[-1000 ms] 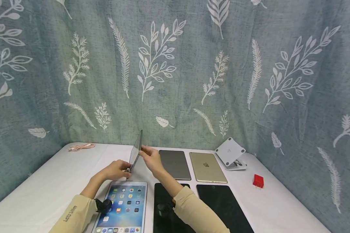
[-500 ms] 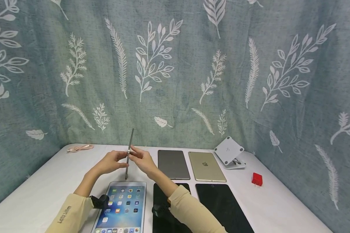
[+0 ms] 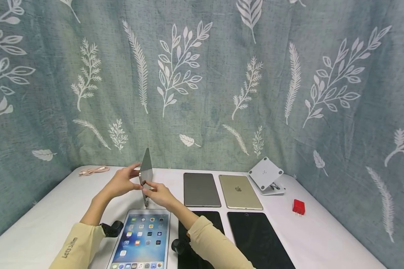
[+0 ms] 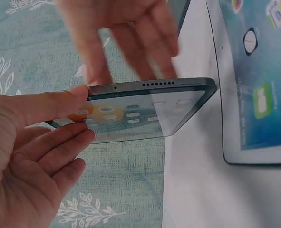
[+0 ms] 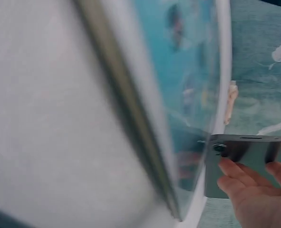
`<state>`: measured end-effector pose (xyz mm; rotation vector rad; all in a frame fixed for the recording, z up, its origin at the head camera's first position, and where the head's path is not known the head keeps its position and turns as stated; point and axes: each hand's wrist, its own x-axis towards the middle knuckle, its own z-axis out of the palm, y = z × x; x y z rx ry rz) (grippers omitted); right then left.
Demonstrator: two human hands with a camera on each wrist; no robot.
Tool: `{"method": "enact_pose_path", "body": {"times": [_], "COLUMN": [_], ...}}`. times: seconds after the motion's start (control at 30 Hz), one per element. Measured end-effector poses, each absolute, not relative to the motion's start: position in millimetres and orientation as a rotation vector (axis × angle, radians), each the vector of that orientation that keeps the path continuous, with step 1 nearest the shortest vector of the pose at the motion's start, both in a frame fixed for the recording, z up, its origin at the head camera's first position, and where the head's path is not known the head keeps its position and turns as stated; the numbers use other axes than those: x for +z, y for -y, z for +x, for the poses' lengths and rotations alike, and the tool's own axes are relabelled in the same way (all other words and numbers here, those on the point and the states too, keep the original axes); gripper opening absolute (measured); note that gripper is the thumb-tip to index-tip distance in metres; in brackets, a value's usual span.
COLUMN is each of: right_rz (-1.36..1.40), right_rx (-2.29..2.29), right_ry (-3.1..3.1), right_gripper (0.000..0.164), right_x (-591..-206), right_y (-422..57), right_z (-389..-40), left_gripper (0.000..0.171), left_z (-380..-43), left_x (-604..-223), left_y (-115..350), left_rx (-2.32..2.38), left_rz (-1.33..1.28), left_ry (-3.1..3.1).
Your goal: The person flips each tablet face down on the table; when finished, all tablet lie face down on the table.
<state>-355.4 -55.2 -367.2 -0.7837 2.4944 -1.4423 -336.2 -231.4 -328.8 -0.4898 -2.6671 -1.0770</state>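
Note:
A slim grey tablet [image 3: 146,167] stands on edge above the table's left half. My left hand [image 3: 122,182] pinches it, thumb on the narrow edge with the speaker holes and fingers against the lit screen [image 4: 145,111], as the left wrist view shows. On the opposite side, my right hand [image 3: 162,195] touches the grey back; its fingers [image 5: 237,175] lie fairly straight there, near the camera lens [image 5: 219,147]. The right hand is blurred in the left wrist view. Just below, a white-framed tablet [image 3: 142,239] lies with its home screen lit.
A dark grey tablet [image 3: 202,189] and a gold tablet [image 3: 240,191] lie back-up. Two black-screened tablets [image 3: 259,239] lie in front, one partly under the right forearm. A silver stand [image 3: 266,175], a red charger plug [image 3: 298,207] and a coiled pink cable [image 3: 94,170] sit farther out.
The upright tablet has shifted left and turned, so its back now faces right. My left hand has moved up along it, and the right hand has moved left and lower.

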Motion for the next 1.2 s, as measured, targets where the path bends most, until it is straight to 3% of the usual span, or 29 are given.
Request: {"method": "enact_pose_path", "body": {"times": [0.27,0.87,1.2], "right_rz": [-0.770,-0.735,-0.710], "right_rx": [-1.214,-0.774,-0.468], "right_ry": [-2.616,-3.006,-3.106], "right_gripper": [0.054,0.043,0.033], "right_x": [-375,-373,-364], "right_y": [64,61,53], "right_z": [-354,-347,-347], "left_gripper": [0.088,0.076,0.057], "left_z": [-333,-333,-344], "left_x": [-327,-338,-357], "left_y": [241,243,244], "left_rx": [-0.921,-0.734,-0.866], "left_rz": [-0.469,-0.432,-0.514], "left_ry": [2.697,2.822,2.845]}}
